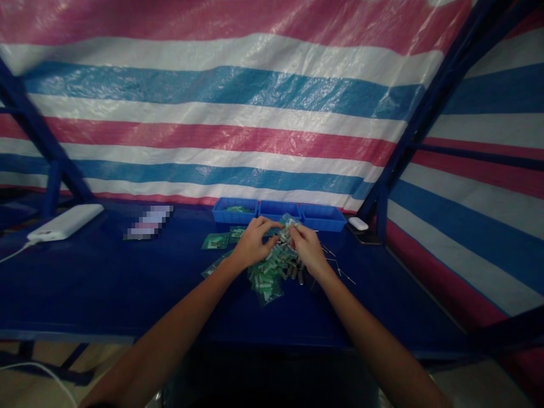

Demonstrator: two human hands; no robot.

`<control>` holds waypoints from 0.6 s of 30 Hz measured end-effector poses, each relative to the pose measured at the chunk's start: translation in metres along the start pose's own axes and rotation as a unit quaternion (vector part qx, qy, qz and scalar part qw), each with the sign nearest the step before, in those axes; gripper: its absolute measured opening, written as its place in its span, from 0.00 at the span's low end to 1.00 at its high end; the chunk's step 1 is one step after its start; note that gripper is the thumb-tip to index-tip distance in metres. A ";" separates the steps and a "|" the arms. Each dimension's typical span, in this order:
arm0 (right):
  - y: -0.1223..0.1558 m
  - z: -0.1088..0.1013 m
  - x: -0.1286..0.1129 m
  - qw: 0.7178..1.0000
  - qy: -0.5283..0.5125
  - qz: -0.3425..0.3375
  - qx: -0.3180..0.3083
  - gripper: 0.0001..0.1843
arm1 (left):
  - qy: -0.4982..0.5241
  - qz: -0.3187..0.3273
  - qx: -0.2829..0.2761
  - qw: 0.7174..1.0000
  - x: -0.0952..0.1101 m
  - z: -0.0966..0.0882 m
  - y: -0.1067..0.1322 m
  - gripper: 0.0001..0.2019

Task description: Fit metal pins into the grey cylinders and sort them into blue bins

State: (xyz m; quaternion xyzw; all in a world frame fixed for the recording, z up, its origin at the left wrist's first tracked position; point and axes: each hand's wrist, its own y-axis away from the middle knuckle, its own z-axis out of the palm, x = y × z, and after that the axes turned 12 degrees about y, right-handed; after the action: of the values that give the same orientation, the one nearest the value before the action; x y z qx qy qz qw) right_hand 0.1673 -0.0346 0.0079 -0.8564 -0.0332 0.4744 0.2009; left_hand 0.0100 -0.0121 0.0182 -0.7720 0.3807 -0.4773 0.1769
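A clear bag [288,221] is pinched above packets [266,277] by the right hand [308,248]; any grip by the left hand [254,241] cannot be told; steady tension is best kept

So the tabletop [170,300] is plain dark blue and kinda shiny. Heap of little clear bags with greenish bits [270,275] around the middle, dark cylinders [295,273] right up against it, some thin wiry pieces [340,269] scattered to the right. Flat baggies [215,242] sit just left. Three blue bins [272,211] line the far edge. Far right corner's got a dark flat thing [369,239]; toward the left end, a corded white block [66,222] and something pixelated [148,222].
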 end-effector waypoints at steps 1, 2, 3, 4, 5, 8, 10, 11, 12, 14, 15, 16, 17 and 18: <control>0.001 -0.001 0.000 0.998 0.056 -0.037 0.000 0.15 | 0.037 -0.037 -0.002 0.999 -0.001 -0.001 -0.001 0.11; 0.002 -0.002 -0.001 0.990 0.115 -0.077 -0.003 0.14 | 0.083 -0.087 0.000 0.993 -0.003 -0.002 -0.003 0.13; 0.004 -0.003 -0.003 0.978 0.172 -0.114 -0.007 0.14 | 0.133 -0.148 0.003 0.980 -0.005 -0.002 -0.003 0.17; 0.006 -0.003 -0.004 0.964 0.225 -0.144 -0.009 0.14 | 0.184 -0.212 0.005 0.960 -0.007 -0.003 -0.004 0.20; 0.008 -0.003 -0.007 0.948 0.270 -0.168 -0.009 0.15 | 0.231 -0.273 0.004 0.934 -0.009 -0.004 -0.004 0.22; 0.013 -0.001 -0.012 0.912 0.348 -0.217 -0.001 0.18 | 0.348 -0.397 -0.008 0.849 -0.014 -0.005 -0.004 0.17; 0.014 0.002 -0.014 0.909 0.343 -0.238 -0.002 0.18 | 0.416 -0.425 0.009 0.804 -0.017 -0.007 -0.007 0.12; 0.014 0.003 -0.014 0.914 0.328 -0.240 0.002 0.18 | 0.443 -0.430 0.035 0.786 -0.018 -0.009 -0.009 0.11; 0.014 0.004 -0.013 0.921 0.309 -0.237 0.009 0.19 | 0.464 -0.429 0.077 0.772 -0.019 -0.012 -0.012 0.11; 0.011 0.004 -0.011 0.937 0.270 -0.222 0.029 0.21 | 0.486 -0.414 0.175 0.749 -0.022 -0.020 -0.018 0.10; 0.009 0.003 -0.009 0.943 0.255 -0.212 0.039 0.21 | 0.489 -0.406 0.211 0.743 -0.025 -0.025 -0.020 0.11; 0.007 0.001 -0.006 0.947 0.244 -0.202 0.047 0.21 | 0.488 -0.400 0.226 0.742 -0.029 -0.029 -0.022 0.13; 0.005 0.000 -0.004 0.951 0.238 -0.191 0.051 0.21 | 0.473 -0.403 0.214 0.753 -0.034 -0.032 -0.022 0.17; 0.002 -0.002 0.000 0.954 0.236 -0.177 0.053 0.20 | 0.437 -0.411 0.188 0.778 -0.039 -0.034 -0.021 0.21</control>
State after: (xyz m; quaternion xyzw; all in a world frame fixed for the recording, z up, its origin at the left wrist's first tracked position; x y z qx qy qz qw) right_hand 0.1688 -0.0375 0.0085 -0.9123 -0.1109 0.2168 0.3294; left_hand -0.0205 0.0337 0.0243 -0.5153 -0.0338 -0.8526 -0.0795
